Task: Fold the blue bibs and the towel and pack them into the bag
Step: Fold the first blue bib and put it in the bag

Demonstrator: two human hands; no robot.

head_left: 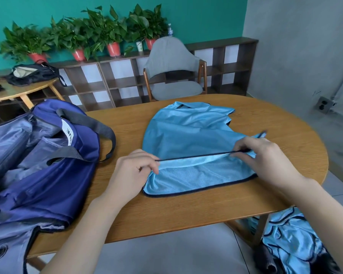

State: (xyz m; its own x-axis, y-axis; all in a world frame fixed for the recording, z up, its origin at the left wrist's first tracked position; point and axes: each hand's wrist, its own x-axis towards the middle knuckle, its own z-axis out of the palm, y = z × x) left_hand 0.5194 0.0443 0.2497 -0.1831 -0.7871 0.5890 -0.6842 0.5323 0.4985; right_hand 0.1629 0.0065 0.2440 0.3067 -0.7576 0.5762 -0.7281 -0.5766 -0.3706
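Note:
A light blue bib [188,135] with dark trim lies spread on the wooden table [127,210]. Its upper layer's bottom hem is lifted and pulled taut between my hands, while the lower layer stays flat on the table. My left hand [133,173] pinches the hem's left end. My right hand [265,161] pinches its right end. The dark blue bag [38,165] sits open at the table's left end, its grey lining and handles showing. More blue bibs [291,240] lie heaped below the table's right edge. No towel is in view.
A grey chair [172,70] stands behind the table, in front of a low shelf unit [107,84] topped with potted plants. A second round table [18,91] with a black bag is at back left. A grey wall bounds the right.

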